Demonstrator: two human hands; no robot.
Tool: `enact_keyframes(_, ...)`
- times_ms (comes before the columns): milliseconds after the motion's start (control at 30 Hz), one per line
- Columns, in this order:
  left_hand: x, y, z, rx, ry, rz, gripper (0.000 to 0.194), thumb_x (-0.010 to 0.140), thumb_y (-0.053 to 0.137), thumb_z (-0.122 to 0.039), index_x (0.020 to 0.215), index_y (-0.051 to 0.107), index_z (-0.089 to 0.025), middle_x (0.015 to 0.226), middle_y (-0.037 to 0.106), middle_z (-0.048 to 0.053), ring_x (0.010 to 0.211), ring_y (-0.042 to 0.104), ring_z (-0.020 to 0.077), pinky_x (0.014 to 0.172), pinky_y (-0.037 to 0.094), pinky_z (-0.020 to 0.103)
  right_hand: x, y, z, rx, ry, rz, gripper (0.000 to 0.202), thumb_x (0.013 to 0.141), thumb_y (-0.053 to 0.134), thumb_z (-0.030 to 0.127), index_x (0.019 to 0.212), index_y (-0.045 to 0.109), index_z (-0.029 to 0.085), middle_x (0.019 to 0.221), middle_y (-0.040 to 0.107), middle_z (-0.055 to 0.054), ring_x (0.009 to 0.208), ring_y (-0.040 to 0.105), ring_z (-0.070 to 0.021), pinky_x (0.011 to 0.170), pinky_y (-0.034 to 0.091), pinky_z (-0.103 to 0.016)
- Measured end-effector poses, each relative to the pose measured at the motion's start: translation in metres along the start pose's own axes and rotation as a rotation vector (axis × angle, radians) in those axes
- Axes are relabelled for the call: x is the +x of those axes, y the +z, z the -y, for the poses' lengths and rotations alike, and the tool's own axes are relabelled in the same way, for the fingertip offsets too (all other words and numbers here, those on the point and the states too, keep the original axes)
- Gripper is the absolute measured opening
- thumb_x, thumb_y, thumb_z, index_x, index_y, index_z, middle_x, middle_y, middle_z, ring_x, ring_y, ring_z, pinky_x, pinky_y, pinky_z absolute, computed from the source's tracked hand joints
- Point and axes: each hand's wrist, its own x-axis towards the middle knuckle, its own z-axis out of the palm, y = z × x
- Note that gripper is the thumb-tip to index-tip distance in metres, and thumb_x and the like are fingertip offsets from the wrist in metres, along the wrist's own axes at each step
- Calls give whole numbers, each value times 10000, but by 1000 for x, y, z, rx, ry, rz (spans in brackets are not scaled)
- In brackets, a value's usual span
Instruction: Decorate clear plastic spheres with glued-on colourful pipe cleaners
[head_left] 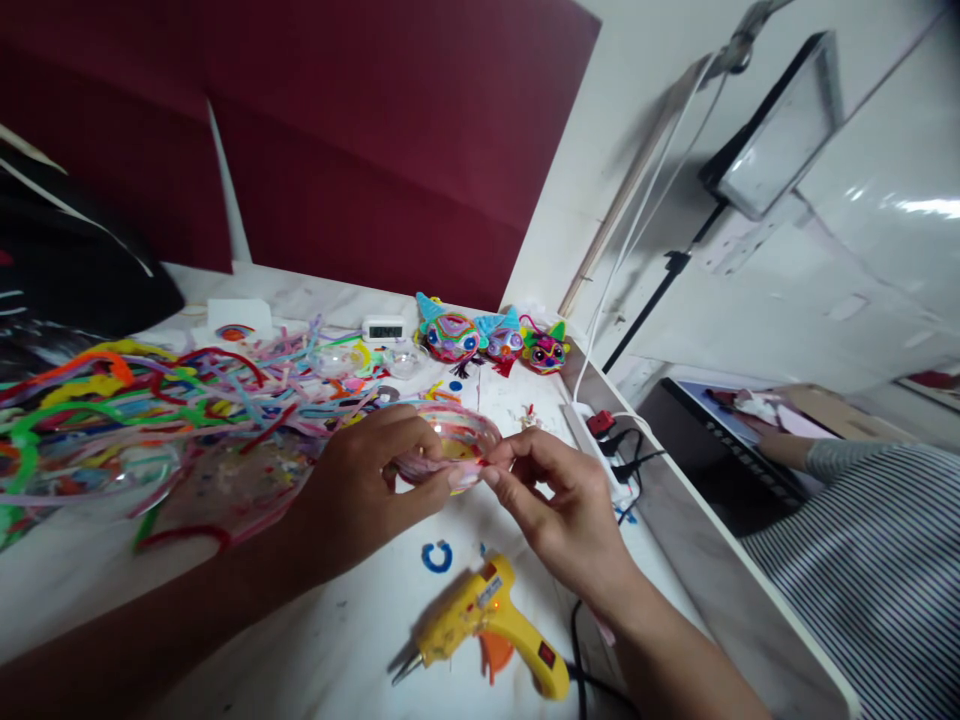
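My left hand [375, 470] grips the near rim of a clear rounded plastic shell [472, 428] with pink and red fuzzy strips round it, thumb in front and fingers behind. At the shell's right edge, the thumb and fingertips of my right hand [562, 490] pinch together by a small red bit; what lies between them is too small to make out. Below the hands lies a yellow glue gun [469, 607], its nozzle toward the lower left and a small orange light lit. A curled blue fuzzy piece [436, 557] sits just above it.
Many coloured pipe cleaners [202, 390] spread over the left. Finished-looking decorated balls [454, 338] stand at the back beside a small digital clock [384, 329]. A power strip [604, 450] with cables runs along the right edge. Beyond it is a person's striped sleeve [862, 530].
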Motion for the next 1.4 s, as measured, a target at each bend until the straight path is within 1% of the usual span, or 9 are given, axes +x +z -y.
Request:
enact_keyframes(100,-1,1,2,-60,35,11,19,819,686,-239,816,704,-232,690,575,-39,608,515,109,584,401,232,-1,2,-1,-9,-27,-10,20,888,640,179,871,649,184,742,613,29,590,485,-72,543,386,-203)
enact_keyframes(167,-1,2,4,-110,39,22,85,848,664,-237,872,738,-270,681,576,-43,600,508,108,589,400,232,-1,2,-2,-19,-48,-20,23,891,633,170,879,646,185,753,617,27,600,495,-74,550,392,-202)
enact_keyframes(400,3,-1,4,-135,-65,77,139,887,609,-252,811,725,-242,753,606,-28,706,559,108,649,428,213,-3,2,2,-59,-133,-64,65,897,612,123,901,640,181,771,609,16,620,506,-83,557,405,-205)
enact_keyframes(800,7,-1,3,-162,-134,99,199,898,572,-262,745,680,-193,697,589,-21,637,559,108,578,417,222,-13,8,11,-174,-311,-58,176,903,544,39,978,588,193,866,645,-50,762,596,-141,684,487,-252)
enact_keyframes(933,8,-3,4,-168,-133,82,205,890,588,-288,738,694,-199,702,597,-18,653,566,111,585,420,215,-14,8,12,-105,-249,-33,152,898,567,67,962,618,196,873,660,-38,752,606,-130,683,498,-247)
enact_keyframes(1033,9,-3,6,-161,-136,85,219,890,582,-300,737,697,-194,709,607,-11,665,577,118,599,425,219,-11,3,13,7,-122,-7,95,901,612,144,967,661,193,875,684,-30,705,626,-118,637,514,-233)
enact_keyframes(1267,13,-7,13,-119,-154,60,215,881,582,-334,772,693,-186,722,607,-5,645,566,128,583,418,238,4,-35,-4,77,116,-38,243,960,550,362,908,679,163,801,706,-36,607,632,-118,539,505,-222)
enact_keyframes(1333,15,-8,15,-126,-155,47,207,873,587,-340,774,681,-185,734,609,-4,642,562,130,583,419,245,-4,-45,-15,-33,175,51,232,962,533,354,928,662,165,785,696,-38,626,630,-132,544,490,-230)
enact_keyframes(1400,17,-9,16,-135,-148,28,201,866,585,-344,770,670,-190,733,599,-4,652,559,138,590,422,255,-20,-50,-24,-214,200,234,176,946,531,277,908,666,170,807,701,-48,690,644,-155,599,488,-254)
